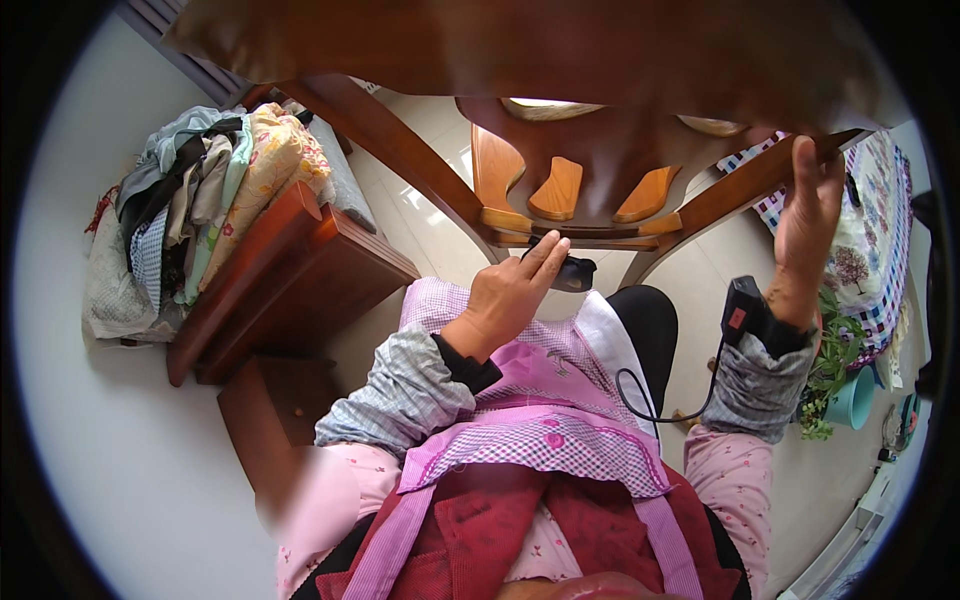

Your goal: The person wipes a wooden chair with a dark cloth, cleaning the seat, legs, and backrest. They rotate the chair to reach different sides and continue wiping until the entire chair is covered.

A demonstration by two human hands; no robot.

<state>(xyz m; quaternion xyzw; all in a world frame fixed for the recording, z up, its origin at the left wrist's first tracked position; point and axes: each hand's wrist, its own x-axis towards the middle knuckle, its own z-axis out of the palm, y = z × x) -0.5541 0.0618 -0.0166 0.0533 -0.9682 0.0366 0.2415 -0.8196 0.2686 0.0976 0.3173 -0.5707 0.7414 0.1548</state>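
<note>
My left hand (510, 292) is in front of the lower cross rail (592, 234) of a wooden furniture frame, two fingers stretched out over a black object (576, 274). Whether it grips that object is unclear. My right hand (808, 217) is raised at the right side rail (750, 176), thumb upright and its other fingers partly hidden. A black device (741, 304) with a cable sits by my right wrist. A large, blurred brown wooden surface (525, 45) fills the top of the view, close to the camera. Curved wooden slats (556, 187) show beneath it.
Folded clothes and fabrics (255, 157) lie over brown wooden furniture (300, 277) at the left. On the right are a patterned cloth (862, 247), a leafy plant (829, 367) and a turquoise pot (851, 399). Pale floor tiles (720, 270) lie below.
</note>
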